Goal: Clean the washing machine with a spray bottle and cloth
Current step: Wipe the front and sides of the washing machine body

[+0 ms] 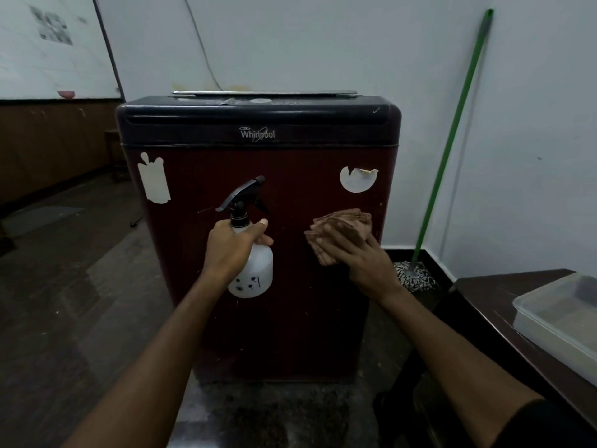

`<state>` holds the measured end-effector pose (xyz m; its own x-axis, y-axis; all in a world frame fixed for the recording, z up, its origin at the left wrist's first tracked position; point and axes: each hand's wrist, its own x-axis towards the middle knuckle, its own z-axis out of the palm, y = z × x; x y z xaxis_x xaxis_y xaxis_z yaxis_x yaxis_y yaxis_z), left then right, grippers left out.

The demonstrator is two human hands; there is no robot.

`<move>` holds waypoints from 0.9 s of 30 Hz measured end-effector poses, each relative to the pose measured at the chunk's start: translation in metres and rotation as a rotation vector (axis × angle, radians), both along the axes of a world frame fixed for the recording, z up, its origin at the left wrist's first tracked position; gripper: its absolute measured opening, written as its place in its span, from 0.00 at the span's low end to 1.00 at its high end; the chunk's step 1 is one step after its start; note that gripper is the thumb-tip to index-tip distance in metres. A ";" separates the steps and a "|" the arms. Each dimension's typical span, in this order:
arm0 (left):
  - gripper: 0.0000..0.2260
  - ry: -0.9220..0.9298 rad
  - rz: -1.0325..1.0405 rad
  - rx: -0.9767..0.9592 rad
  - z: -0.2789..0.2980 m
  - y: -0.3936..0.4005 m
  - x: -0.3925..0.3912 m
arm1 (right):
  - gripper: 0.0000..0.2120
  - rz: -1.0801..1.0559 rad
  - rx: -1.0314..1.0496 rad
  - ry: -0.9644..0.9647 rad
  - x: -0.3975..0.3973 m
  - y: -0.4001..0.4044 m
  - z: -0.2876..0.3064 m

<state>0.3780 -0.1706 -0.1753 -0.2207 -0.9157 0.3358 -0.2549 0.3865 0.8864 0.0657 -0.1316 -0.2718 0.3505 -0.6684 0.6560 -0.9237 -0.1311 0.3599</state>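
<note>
Hand [358, 253] presses cloth [342, 231] on washing machine [290, 286].

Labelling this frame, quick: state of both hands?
Left hand: grips the spray bottle by its neck.
Right hand: fingers straight, pressing the cloth on the washer front.

maroon washing machine [258, 253], brownish cloth [339, 234], green mop [452, 140]

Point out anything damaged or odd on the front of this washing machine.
Two white stickers on the washing machine front are torn. The round one at upper right has a ragged, peeling top edge; the long one at upper left is ripped at its top. Pale scratches and specks mark the maroon panel near the spray bottle.
</note>
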 end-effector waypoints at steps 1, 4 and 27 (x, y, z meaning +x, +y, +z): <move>0.18 0.006 0.000 -0.008 0.001 -0.002 0.006 | 0.46 -0.025 -0.030 -0.047 -0.001 -0.001 0.006; 0.19 0.011 0.024 -0.034 -0.001 -0.007 0.023 | 0.46 -0.056 -0.147 -0.228 0.030 -0.025 0.041; 0.20 0.001 0.219 -0.049 -0.018 -0.021 0.097 | 0.33 0.090 0.153 0.260 0.088 -0.035 0.015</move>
<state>0.4746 -0.1918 -0.1936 -0.0178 -0.9242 0.3815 -0.3363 0.3649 0.8682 0.1535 -0.1669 -0.2563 0.5554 -0.7114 0.4307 -0.7855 -0.2787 0.5525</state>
